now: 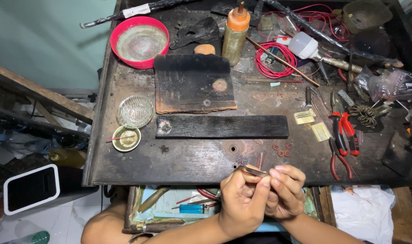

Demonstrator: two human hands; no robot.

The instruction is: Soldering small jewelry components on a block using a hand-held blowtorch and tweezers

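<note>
Both my hands meet at the near edge of a dark, scorched workbench (192, 158). My left hand (242, 199) and my right hand (285, 190) pinch thin metal tweezers (255, 171) together, their tip pointing left. Just beyond the fingers lie several small round filigree pieces (282, 150) and a tiny flower-shaped piece (241, 159). Whatever the tweezers' tip holds is too small to see.
A charred wooden bar (222, 126) and a burnt board (194, 83) lie mid-bench. A red bowl (139, 42), glass dish (135, 111) and small cup (126, 138) stand at left. Red-handled pliers (344, 133), red wire coil (274, 59) and a squeeze bottle (235, 34) sit right and back. An open drawer (179, 208) is below.
</note>
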